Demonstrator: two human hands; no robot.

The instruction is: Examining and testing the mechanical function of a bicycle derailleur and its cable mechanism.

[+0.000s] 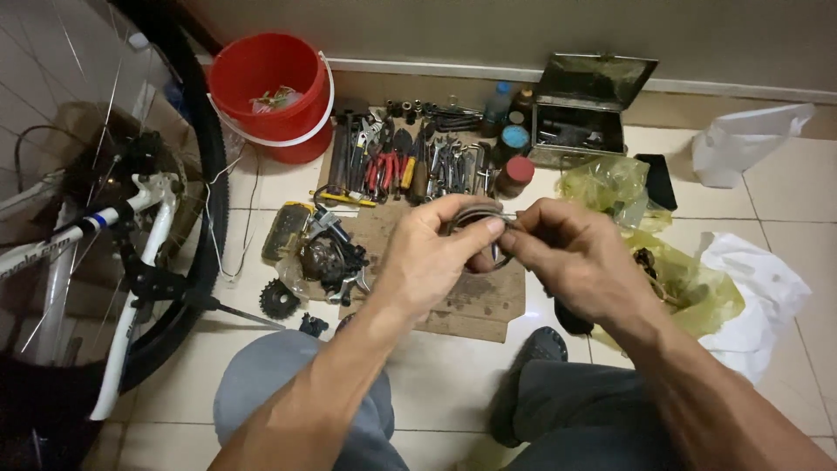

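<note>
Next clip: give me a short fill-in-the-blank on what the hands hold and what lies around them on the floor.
1. Both the left hand and the right hand hold a coiled ____ between them.
2. The bucket by the wall is ____ in colour.
3. The hand tools lie on a sheet of ____.
4. The metal toolbox has its lid ____.

Missing words: cable; red; cardboard; open

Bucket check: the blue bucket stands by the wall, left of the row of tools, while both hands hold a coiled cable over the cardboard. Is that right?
Not quite. The head view shows the bucket is red, not blue. The rest holds: it stands by the wall left of the tools, and the left hand and right hand hold the coiled cable over the cardboard.
</note>
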